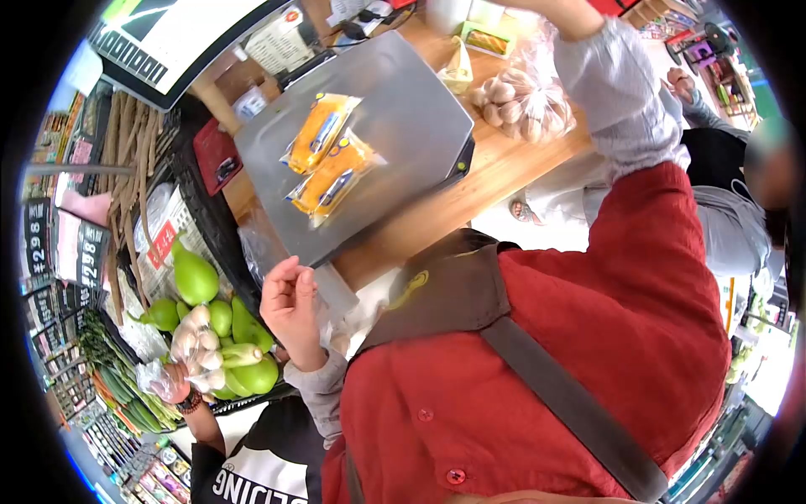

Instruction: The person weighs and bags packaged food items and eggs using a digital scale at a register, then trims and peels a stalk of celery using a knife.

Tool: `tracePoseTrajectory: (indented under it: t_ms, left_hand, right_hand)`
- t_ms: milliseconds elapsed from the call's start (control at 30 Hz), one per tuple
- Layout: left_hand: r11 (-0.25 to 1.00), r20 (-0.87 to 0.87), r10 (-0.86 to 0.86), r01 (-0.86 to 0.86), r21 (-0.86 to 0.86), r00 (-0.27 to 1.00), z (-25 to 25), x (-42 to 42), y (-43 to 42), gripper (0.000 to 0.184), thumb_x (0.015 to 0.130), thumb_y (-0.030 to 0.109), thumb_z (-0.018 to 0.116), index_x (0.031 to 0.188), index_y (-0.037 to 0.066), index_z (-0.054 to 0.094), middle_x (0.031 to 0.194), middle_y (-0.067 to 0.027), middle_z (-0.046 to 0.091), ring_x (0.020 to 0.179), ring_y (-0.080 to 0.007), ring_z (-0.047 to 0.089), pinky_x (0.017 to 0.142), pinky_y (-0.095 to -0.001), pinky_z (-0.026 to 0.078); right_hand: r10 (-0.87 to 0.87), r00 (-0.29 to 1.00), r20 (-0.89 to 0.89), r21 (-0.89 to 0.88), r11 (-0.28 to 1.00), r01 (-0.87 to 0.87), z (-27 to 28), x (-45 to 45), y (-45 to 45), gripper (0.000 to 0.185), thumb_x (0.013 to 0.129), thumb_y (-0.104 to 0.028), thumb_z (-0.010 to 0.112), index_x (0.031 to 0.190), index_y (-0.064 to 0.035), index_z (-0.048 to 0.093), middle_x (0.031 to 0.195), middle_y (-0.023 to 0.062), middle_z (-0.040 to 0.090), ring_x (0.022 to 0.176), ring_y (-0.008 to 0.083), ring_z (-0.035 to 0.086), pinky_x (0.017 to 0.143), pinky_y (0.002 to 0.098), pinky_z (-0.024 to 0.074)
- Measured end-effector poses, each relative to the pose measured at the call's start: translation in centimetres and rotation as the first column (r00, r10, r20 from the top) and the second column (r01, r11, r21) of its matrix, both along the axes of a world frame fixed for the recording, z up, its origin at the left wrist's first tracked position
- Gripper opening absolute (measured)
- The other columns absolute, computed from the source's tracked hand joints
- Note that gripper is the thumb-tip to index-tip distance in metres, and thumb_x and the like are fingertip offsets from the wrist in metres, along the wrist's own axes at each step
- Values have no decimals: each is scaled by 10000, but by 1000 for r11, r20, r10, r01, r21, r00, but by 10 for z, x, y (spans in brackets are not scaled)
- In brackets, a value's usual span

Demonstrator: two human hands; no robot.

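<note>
Two clear packets of yellow food, perhaps bread, lie side by side on a flat metal scale plate: an upper packet (321,132) and a lower packet (337,176). My left hand (290,307) is near the plate's lower corner (323,239), fingers loosely curled and holding nothing. My right arm, in a grey sleeve, reaches over the wooden counter (504,160) past a plastic bag of pale round bulbs (525,105), which look like garlic. At the top edge only part of my right hand (567,13) shows, its fingers cut off.
A screen (180,42) stands at upper left. Green gourds (195,277) fill a black crate at left. There, another person's hand (175,382) holds a plastic bag of pale bulbs (197,344). A yellow-green pack (489,40) lies at the back. Someone else sits at right.
</note>
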State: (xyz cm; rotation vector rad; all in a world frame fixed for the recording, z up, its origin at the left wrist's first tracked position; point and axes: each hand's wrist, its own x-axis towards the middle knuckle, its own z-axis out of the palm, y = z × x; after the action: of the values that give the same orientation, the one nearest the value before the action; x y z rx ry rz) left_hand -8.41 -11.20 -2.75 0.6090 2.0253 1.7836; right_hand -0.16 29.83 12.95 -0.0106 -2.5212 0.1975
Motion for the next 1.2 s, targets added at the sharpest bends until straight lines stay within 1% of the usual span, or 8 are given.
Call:
tracePoseTrajectory:
  t_ms: [233,267,367,400,500,633,833,1200]
  left_hand:
    - [997,-154,-75,76,1,985,8,-11,42,190,877,21,597,1064,-4,574,834,-42,618,684,-66,537,614,-183,429]
    - [997,-120,-80,79,-12,990,12,-10,46,201,860,9,621,1056,-7,581,831,-24,592,715,-64,532,641,-193,440]
    - [997,-94,-63,58,-52,994,21,-2,60,196,861,5,614,1053,-13,577,828,-23,587,712,-68,534,642,-192,439]
    - [996,-117,-49,40,-77,992,24,2,65,190,860,-2,610,1046,-17,574,830,-21,585,715,-69,535,646,-193,438]
    - [995,-137,-17,4,-96,990,21,10,72,189,860,14,621,1043,-9,579,813,-2,582,710,-60,531,647,-194,438]
    - [994,-139,41,-55,-92,989,21,29,78,192,854,31,642,1039,12,594,795,3,583,686,-54,527,636,-193,437]
    - [967,-121,200,-215,-137,972,16,63,67,186,846,0,626,1029,3,592,788,-4,587,691,-57,539,640,-195,440]
    - [924,-141,310,-333,-189,940,17,74,89,155,833,-8,627,987,5,616,786,-1,584,687,-56,526,633,-202,439]
  right_hand:
    - [-333,908,255,-245,886,394,-81,78,97,252,849,-216,566,727,-7,634,670,145,636,598,256,616,582,370,478]
    - [-421,841,340,-230,830,509,-77,77,105,234,837,-225,560,781,-9,633,757,149,654,786,278,638,752,405,487]
    - [-357,925,134,-302,874,381,-103,55,163,318,800,-243,618,1069,-75,594,978,124,661,996,310,606,849,394,475]
    - [-355,935,12,-121,927,354,-105,41,183,305,821,-258,593,1067,-77,599,933,143,667,856,286,651,775,363,509]
    - [-537,836,113,4,842,540,-70,-6,195,487,815,-346,638,1204,-70,543,1211,156,568,1128,357,510,939,429,425]
    - [-580,814,21,223,796,562,-85,-87,250,743,742,-558,609,1211,13,539,1185,211,575,1144,373,513,979,422,399]
    - [-508,718,475,99,842,530,-84,-132,257,529,708,-464,609,979,-17,692,1034,181,662,1016,343,614,921,409,453]
    - [-630,709,316,395,767,505,-107,-195,354,293,764,-265,622,930,-42,714,935,145,681,874,298,650,755,441,514]
